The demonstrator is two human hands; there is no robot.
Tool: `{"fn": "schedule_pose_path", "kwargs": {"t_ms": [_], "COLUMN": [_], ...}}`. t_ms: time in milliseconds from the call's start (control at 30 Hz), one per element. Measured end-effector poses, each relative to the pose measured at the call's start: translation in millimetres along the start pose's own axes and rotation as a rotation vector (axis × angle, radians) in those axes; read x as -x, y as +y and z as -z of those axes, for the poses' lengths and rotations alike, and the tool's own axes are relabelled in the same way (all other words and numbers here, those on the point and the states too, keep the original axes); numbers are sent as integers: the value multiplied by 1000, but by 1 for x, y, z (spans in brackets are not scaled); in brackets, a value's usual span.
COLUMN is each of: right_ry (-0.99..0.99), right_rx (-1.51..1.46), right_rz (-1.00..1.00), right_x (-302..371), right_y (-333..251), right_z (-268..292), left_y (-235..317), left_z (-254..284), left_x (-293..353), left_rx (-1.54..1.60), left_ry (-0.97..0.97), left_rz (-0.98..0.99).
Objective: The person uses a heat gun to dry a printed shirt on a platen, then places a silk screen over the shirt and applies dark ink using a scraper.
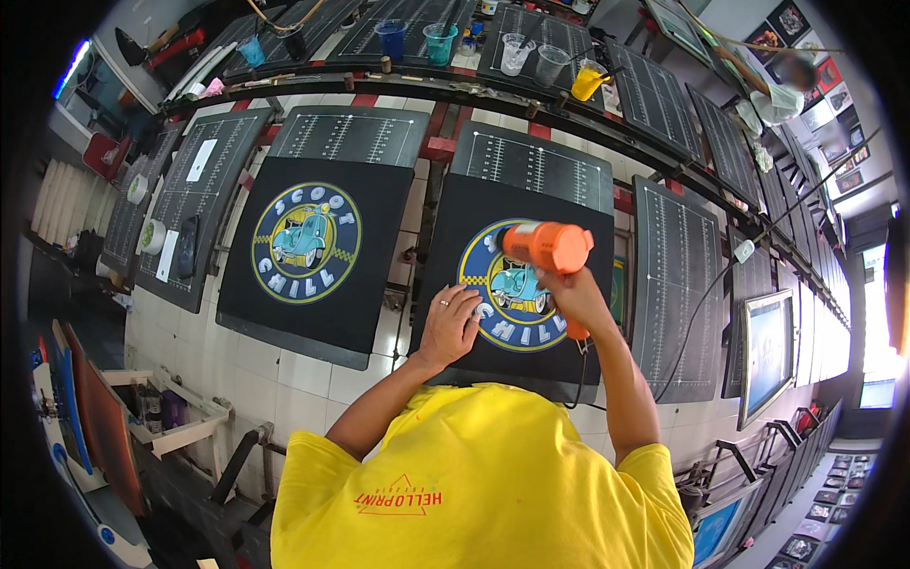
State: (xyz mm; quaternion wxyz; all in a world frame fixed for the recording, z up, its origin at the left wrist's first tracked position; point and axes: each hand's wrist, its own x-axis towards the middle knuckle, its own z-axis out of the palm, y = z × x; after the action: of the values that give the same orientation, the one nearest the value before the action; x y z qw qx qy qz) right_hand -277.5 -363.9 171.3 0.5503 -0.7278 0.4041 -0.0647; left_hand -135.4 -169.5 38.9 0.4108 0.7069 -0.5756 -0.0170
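One orange heat gun (547, 246) is grasped in the right hand (575, 297), its nozzle pointing left over the upper part of a round scooter print (517, 284). The print is on a black cloth (569, 207), below the bare far edge of a gray board (536, 163). At the print's lower left, the empty left hand (449, 324) has fingers loosely extended; contact cannot be told.
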Motion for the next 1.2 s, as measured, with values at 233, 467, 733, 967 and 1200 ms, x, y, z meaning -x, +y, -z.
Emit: {"fn": "schedule_pose_path", "kwargs": {"t_ms": [233, 467, 733, 967, 1200], "right_ry": [-127, 20, 16, 44, 114], "right_rx": [84, 92, 63, 114, 94], "right_rz": [-86, 8, -10, -58, 1], "right_x": [14, 16, 19, 20, 12], "right_y": [-16, 1, 2, 1, 6], "right_z": [14, 21, 19, 20, 14], "left_y": [1, 2, 0, 0, 1], "left_z": [-3, -5, -5, -7, -6], "left_x": [3, 4, 4, 5, 3], "left_rx": [-58, -58, -61, -65, -69], "left_ry": [-87, -112, -116, -131, -126], "left_rz": [-36, -44, -51, -58, -75]}}
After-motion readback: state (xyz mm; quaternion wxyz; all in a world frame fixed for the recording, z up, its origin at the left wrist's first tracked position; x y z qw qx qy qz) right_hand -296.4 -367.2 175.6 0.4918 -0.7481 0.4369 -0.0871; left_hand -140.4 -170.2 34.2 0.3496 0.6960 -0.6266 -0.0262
